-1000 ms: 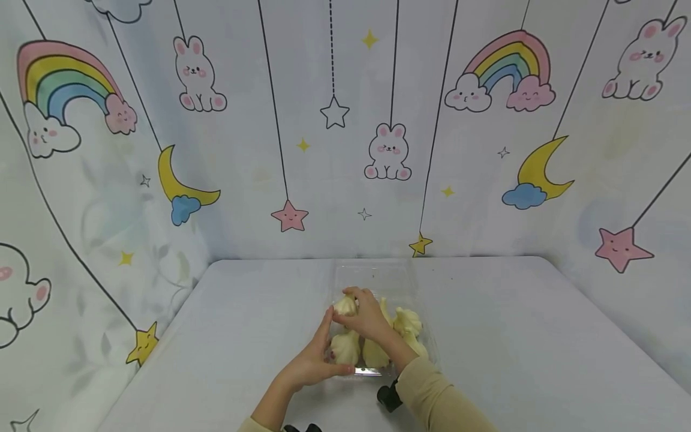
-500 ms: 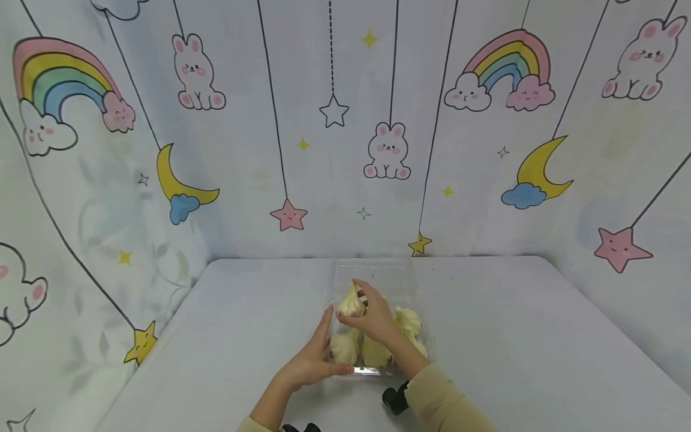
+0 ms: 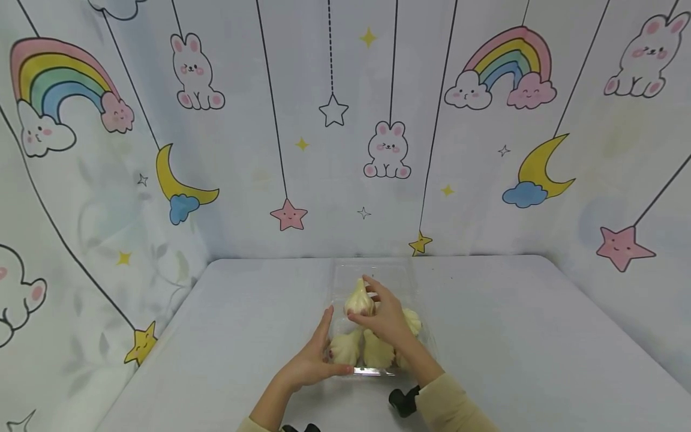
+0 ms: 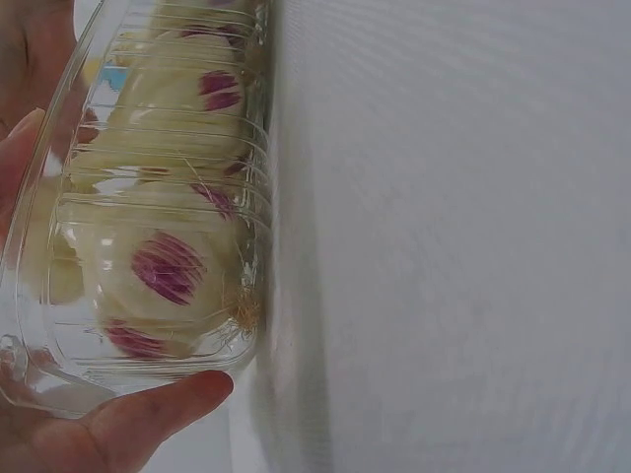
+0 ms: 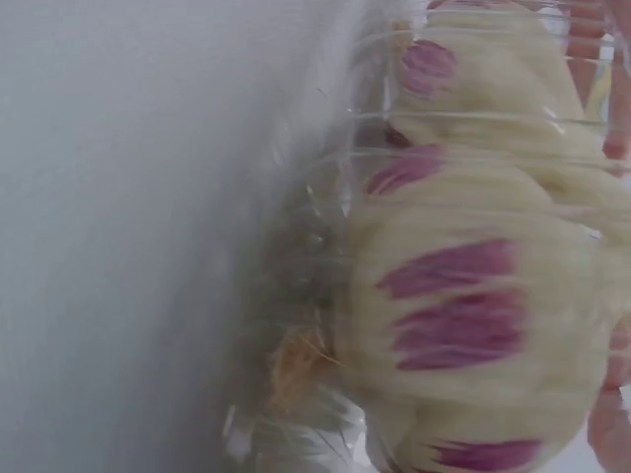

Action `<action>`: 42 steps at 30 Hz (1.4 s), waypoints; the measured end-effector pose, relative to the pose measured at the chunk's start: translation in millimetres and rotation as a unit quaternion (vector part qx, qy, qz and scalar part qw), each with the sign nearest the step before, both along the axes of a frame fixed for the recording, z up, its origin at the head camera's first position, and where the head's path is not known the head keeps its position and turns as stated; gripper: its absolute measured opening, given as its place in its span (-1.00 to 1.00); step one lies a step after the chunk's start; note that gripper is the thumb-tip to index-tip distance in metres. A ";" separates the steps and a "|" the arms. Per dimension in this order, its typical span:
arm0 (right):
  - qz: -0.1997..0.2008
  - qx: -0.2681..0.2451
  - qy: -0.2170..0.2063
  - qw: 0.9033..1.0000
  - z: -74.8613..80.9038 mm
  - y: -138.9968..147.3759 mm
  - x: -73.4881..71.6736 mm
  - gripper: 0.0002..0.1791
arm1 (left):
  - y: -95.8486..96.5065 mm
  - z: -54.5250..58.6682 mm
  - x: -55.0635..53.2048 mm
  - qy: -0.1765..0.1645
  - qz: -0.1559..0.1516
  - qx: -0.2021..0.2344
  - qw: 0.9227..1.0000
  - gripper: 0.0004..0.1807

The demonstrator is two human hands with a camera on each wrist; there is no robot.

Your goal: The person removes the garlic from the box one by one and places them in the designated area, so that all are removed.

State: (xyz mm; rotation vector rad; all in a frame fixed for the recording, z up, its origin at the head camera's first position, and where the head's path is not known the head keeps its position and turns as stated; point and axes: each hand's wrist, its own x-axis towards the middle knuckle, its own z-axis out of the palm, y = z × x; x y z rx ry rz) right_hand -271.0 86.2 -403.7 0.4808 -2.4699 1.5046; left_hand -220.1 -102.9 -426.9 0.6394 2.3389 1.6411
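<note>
Garlic bulb [image 3: 358,301] rightward, in right hand [image 3: 390,318]

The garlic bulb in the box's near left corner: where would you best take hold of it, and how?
Best, I'd think, around the wide, round body of the garlic bulb, from above: walls of the clear box and the left hand block its outer sides. Its narrower neck likely offers less to hold.

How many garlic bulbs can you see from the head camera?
At least 5: a held bulb in the right hand, three near-row bulbs in the clear container, and a back-right bulb. Others may be hidden behind that hand.
</note>
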 end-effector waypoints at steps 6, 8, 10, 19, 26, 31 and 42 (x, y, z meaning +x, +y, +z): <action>0.001 0.005 0.018 1.000 6.6 3.0 6.2 -0.11 | 0.6 0.4 0.4 -0.002 0.003 -0.002 1.000 0.26; -0.001 0.007 0.022 1.000 8.8 3.4 8.2 -0.12 | 0.4 0.7 0.5 -0.002 0.003 -0.003 1.000 0.25; -0.001 0.005 0.024 1.000 10.4 3.8 9.8 -0.12 | 0.1 1.1 0.8 -0.002 0.001 -0.004 1.000 0.25; 0.000 -0.006 0.017 1.000 14.1 10.5 13.6 -0.11 | 0.4 1.3 0.8 -0.001 0.000 -0.003 1.000 0.26; -0.003 -0.006 0.035 0.999 18.1 17.9 16.8 -0.12 | 0.5 -0.3 -0.4 0.000 0.006 -0.008 1.000 0.27; -0.009 -0.003 0.038 0.999 21.4 21.8 18.9 -0.12 | -0.1 -0.2 0.1 -0.005 0.006 -0.010 1.000 0.27; -0.011 -0.019 0.003 1.000 24.5 31.5 23.8 -0.12 | 0.0 0.1 0.1 -0.002 0.005 -0.011 1.000 0.27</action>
